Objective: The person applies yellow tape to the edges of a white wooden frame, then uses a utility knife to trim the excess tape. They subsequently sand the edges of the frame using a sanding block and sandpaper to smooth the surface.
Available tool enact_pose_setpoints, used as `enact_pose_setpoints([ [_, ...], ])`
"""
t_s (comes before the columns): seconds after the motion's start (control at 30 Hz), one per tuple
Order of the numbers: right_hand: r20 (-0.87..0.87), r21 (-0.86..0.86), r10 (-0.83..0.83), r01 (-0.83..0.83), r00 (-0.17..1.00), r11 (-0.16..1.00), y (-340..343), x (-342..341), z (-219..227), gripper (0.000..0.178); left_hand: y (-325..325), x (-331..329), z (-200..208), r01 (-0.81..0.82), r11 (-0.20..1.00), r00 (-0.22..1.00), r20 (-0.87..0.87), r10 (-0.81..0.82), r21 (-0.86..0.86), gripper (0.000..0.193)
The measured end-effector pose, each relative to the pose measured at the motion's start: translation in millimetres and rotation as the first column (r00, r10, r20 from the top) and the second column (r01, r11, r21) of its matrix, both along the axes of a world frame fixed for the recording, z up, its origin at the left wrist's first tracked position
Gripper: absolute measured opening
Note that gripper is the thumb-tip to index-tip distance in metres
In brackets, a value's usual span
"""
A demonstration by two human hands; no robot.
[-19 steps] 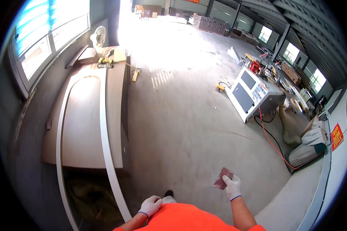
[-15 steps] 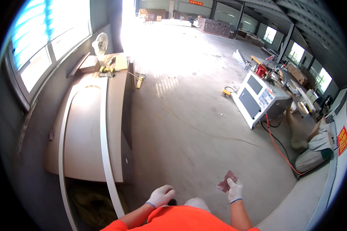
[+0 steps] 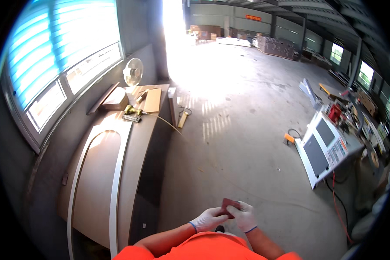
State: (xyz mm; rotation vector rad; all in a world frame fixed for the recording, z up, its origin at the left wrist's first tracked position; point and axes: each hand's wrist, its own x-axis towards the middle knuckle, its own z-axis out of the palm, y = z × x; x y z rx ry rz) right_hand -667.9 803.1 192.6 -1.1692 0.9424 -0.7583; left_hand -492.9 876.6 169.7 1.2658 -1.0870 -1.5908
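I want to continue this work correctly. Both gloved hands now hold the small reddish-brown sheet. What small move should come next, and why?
Probably fold or flatten the small reddish-brown sheet into a firm pad. The left hand and right hand, both in white gloves, pinch it together in front of the body, away from the long curved wooden panel with a white arched strip, so it seems they are readying it, not using it.

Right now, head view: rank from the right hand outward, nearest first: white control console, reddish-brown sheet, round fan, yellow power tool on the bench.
1. Reddish-brown sheet: in the grip of the right hand, left hand on it too.
2. White control console: on the floor, ahead to the right.
3. Yellow power tool: on the bench top, ahead left.
4. Round fan: far end of the bench, by the window.
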Motion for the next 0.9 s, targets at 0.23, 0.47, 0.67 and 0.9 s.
enact_pose_setpoints([
  [0.23,-0.154,-0.357,0.171,-0.216,0.973,0.909,-144.6,171.1,-15.0,0.047,-94.3,132.5,-3.9,-0.616,0.769,0.766,-0.096,0.635,0.168,0.031],
  [0.47,-0.055,-0.103,0.367,-0.370,0.929,0.923,-271.5,316.8,-26.8,0.054,-231.3,270.2,-3.4,-0.572,0.813,0.728,0.388,0.565,-0.110,0.029],
  [0.67,0.261,0.438,0.225,-0.323,0.939,0.839,-394.5,382.1,-18.9,0.026,-341.7,371.6,23.3,-0.339,0.939,0.886,0.318,0.337,-0.049,0.031],
  [0.9,0.211,0.411,0.085,-0.168,0.974,0.896,-523.0,460.2,-36.9,0.026,-452.8,478.0,-7.5,-0.398,0.917,0.870,0.320,0.376,0.004,0.034],
])
